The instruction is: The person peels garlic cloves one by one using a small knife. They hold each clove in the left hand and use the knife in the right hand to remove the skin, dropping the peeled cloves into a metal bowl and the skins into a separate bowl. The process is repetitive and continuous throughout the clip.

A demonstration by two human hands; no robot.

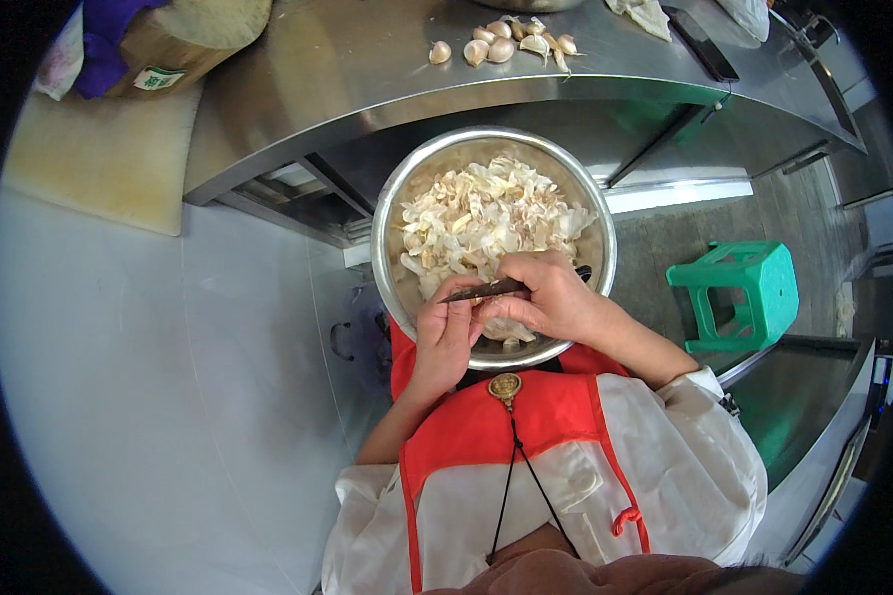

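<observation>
Both my hands work close together over the near part of a large metal bowl [385, 248] on my lap. My right hand [561, 302] is closed round the dark handle of a small knife, and its dark blade [481, 291] points left across my left fingers. Pinched in my left hand [445, 332] is a small pale piece that looks like a garlic clove, mostly covered by the fingers and blade. Papery garlic skins [496, 213] fill much of the bowl, with a few cloves showing among them.
Ahead is a steel counter [367, 74] bearing loose garlic cloves [501, 45] and a black phone [702, 45]. A cutting board [109, 149] and a round wooden block [193, 40] are at the far left. On the right stands a green plastic stool [764, 293].
</observation>
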